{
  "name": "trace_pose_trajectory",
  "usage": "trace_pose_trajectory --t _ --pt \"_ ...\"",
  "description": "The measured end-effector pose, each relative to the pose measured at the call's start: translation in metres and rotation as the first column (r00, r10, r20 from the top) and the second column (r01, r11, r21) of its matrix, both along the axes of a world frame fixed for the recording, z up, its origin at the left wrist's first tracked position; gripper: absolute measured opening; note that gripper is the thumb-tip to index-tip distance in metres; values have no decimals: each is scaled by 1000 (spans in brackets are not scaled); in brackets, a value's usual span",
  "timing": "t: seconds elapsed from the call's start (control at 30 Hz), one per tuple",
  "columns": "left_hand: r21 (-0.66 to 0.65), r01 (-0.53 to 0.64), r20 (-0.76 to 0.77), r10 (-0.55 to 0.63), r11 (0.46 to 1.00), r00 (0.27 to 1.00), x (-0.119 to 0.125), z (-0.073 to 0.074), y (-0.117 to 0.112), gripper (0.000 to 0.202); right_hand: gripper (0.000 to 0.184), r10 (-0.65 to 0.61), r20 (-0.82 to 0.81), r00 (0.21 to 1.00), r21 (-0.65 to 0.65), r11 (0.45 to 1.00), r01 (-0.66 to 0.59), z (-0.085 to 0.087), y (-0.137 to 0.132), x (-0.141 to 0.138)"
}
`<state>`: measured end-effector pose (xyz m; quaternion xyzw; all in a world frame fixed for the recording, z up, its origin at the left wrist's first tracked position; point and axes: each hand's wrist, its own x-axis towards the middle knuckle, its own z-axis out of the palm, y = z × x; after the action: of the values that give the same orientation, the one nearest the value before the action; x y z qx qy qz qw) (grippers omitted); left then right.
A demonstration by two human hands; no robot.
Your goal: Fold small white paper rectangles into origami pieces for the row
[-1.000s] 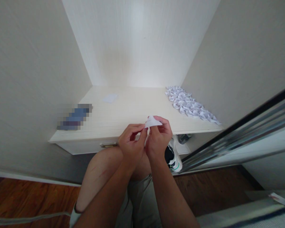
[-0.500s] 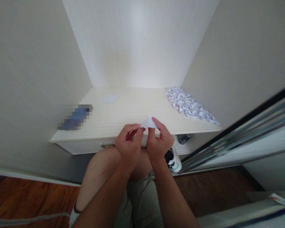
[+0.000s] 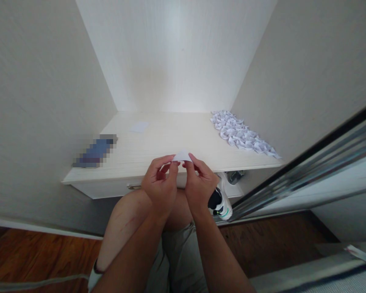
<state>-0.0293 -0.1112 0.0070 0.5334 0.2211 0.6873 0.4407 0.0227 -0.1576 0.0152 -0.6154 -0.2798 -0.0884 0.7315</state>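
A small folded piece of white paper is pinched between the fingertips of both hands, just above the front edge of a pale wooden shelf. My left hand grips its left end with thumb and fingers closed. My right hand holds its right end the same way. Both hands hover over my bare knee.
A pile of several folded white paper pieces lies along the shelf's right side. A flat white sheet lies at the back left, a blurred blue object at the left edge. A shoe and a sliding-door rail are to the right.
Both hands have shifted slightly left and down with the paper, which now lies flatter and lower between the fingertips. The view has moved a little too.
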Motion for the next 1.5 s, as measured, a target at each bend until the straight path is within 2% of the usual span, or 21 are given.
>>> trace_pose_trajectory --t 0.1,0.2,0.4,0.47,0.57,0.67,0.8,0.97,1.07,1.17,1.27,1.33,1.4,1.47,1.5 --pt "53 -59 -27 60 997 998 1 -3 3 7 14 33 -213 977 65 998 -20 7 4 -3" --pt "59 -77 -41 79 995 996 3 -4 4 4 13 65 -317 946 102 994 -34 9 6 -4" --pt "-210 4 46 6 978 999 8 4 -4 8 18 97 -345 934 133 990 -53 5 9 -7" --pt "-248 22 57 -8 969 998 8 6 -6 9 18 61 -334 941 111 993 -26 5 9 -8" --pt "-237 4 41 6 972 999 7 4 -6 8 19 29 -306 952 77 997 -6 8 9 -11" --pt "-166 -31 -7 30 986 1000 7 -4 -3 6 19 -21 -272 962 27 999 30 11 9 -11" --pt "33 -71 -39 72 997 997 6 -11 1 3 17 -57 -204 977 -26 998 53 10 7 -9" --pt "298 -117 -131 162 947 978 1 -7 5 9 17 -21 -204 979 -10 1000 20 9 5 -5" --pt "398 -74 -198 164 914 966 -4 -2 4 14 17 45 -259 965 38 999 -36 9 3 -3" --pt "416 -13 -219 115 909 969 -7 3 2 17 19 128 -329 935 112 989 -96 10 0 -2" --pt "352 51 -205 24 935 978 -9 6 -1 14 20 172 -322 931 134 982 -135 11 -4 0" --pt "262 136 -164 -94 956 982 -9 7 -2 12 19 178 -286 941 117 982 -150 11 -8 1" --pt "147 261 -89 -250 954 964 -9 7 0 7 16 186 -249 951 93 981 -168 11 -12 4" --pt "20 409 -9 -409 912 912 -9 6 3 5 12 211 -197 957 60 977 -203 11 -17 10" --pt "-38 485 23 -484 874 875 -9 6 5 7 11 233 -164 959 41 972 -230 11 -20 13"
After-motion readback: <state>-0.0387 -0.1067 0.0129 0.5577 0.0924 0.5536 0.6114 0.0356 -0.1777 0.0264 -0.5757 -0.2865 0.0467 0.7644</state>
